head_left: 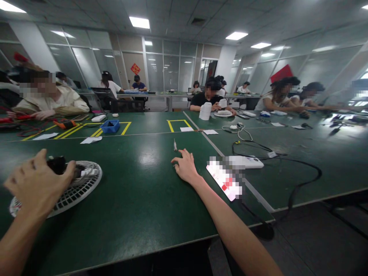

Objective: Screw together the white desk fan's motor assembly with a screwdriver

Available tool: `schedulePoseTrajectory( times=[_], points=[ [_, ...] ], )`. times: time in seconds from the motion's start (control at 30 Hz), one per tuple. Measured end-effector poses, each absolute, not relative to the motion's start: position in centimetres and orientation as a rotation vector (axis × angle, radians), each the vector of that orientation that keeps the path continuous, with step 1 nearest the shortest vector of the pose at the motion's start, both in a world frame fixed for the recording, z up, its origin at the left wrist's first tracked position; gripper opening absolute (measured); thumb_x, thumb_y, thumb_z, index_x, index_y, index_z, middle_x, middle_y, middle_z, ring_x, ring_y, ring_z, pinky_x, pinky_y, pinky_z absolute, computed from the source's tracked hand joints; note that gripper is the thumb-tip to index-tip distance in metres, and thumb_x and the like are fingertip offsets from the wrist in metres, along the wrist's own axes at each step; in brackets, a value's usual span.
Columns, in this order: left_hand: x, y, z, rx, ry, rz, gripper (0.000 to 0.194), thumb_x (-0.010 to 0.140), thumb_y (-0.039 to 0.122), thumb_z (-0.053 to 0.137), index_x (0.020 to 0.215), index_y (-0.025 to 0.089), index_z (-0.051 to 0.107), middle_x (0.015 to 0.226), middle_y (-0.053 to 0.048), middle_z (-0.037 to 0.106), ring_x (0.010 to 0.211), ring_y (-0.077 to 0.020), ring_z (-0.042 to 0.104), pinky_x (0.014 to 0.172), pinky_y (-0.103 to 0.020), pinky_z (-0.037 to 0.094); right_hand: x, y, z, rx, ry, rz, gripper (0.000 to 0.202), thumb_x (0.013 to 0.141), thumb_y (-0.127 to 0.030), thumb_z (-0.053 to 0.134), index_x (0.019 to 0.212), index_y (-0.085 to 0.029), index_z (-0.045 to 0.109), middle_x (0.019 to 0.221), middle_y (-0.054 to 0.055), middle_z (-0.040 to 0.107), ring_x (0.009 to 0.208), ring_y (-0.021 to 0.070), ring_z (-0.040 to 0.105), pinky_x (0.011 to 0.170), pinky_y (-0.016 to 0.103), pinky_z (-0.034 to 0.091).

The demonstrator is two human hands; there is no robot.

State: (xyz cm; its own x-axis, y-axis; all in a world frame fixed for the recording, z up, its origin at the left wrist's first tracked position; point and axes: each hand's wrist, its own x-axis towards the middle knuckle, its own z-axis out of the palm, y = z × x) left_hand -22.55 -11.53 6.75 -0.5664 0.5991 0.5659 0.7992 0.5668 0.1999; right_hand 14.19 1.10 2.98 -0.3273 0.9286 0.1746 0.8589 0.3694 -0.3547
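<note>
While the screwdriver [175, 145] points lengthwise at the counter's [138, 226] far edge, right hand [185, 166] sits half-open nearby, nothing visibly held; left hand [37, 180] cups black motor [56, 165], hold unclear.

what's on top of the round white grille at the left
A black part and a white piece show on the grille; the left hand covers much of its left side, hiding anything there.

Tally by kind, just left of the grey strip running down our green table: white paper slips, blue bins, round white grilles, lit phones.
White paper slips: 3
Blue bin: 1
Round white grille: 1
Lit phone: 1
Total: 6
</note>
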Motion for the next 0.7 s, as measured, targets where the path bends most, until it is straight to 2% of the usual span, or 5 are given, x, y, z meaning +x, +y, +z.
schedulePoseTrajectory(
  times=[0.07,0.13,0.33,0.5,0.7],
  points=[
    [-22.2,-11.6,6.6,-1.114,-2.438,-0.694,0.09,0.093,0.069,0.022,0.153,0.005,0.041,0.144,-0.032,0.055,0.132,-0.0464,0.054,0.106,-0.061,0.045,14.2,1.0,3.0,-1.582,-2.304,0.281,0.033,0.094,-0.014,0.056,0.116,-0.024,0.079,0.164,0.011,0.042,0.16,0.0294,0.021,0.128,0.058,0.013],
    [-21.8,-11.3,6.4,-1.141,-2.444,-0.741,0.09,0.093,0.068,0.022,0.153,0.004,0.04,0.146,-0.031,0.053,0.134,-0.0452,0.052,0.108,-0.059,0.045,14.3,0.9,3.1,-1.6,-2.314,0.287,0.031,0.096,-0.016,0.057,0.115,-0.024,0.079,0.163,0.012,0.043,0.159,0.0296,0.023,0.127,0.058,0.014],
    [-21.5,-10.6,5.8,-1.167,-2.462,-0.808,0.082,0.096,0.063,0.026,0.156,0.008,0.036,0.153,-0.028,0.046,0.141,-0.0439,0.045,0.109,-0.061,0.045,14.2,0.7,3.3,-1.654,-2.302,0.307,0.03,0.097,-0.019,0.058,0.117,-0.023,0.079,0.162,0.013,0.045,0.158,0.0283,0.027,0.128,0.053,0.016],
    [-20.0,-10.2,6.5,-1.278,-2.486,-0.818,0.082,0.097,0.062,0.031,0.159,0.008,0.029,0.154,-0.03,0.043,0.14,-0.047,0.044,0.109,-0.064,0.044,14.3,1.2,2.9,-1.692,-2.256,0.267,0.032,0.095,-0.014,0.056,0.114,-0.023,0.08,0.162,0.012,0.046,0.157,0.0284,0.028,0.128,0.052,0.016],
    [-17.8,-8.2,6.3,-1.4,-2.423,-0.852,0.076,0.098,0.053,0.038,0.159,0.008,0.031,0.15,-0.027,0.048,0.136,-0.0447,0.047,0.107,-0.062,0.047,14.6,1.6,2.5,-1.673,-2.233,0.244,0.028,0.094,-0.014,0.058,0.108,-0.021,0.081,0.16,0.013,0.048,0.156,0.0319,0.031,0.126,0.055,0.02]
  ],
)
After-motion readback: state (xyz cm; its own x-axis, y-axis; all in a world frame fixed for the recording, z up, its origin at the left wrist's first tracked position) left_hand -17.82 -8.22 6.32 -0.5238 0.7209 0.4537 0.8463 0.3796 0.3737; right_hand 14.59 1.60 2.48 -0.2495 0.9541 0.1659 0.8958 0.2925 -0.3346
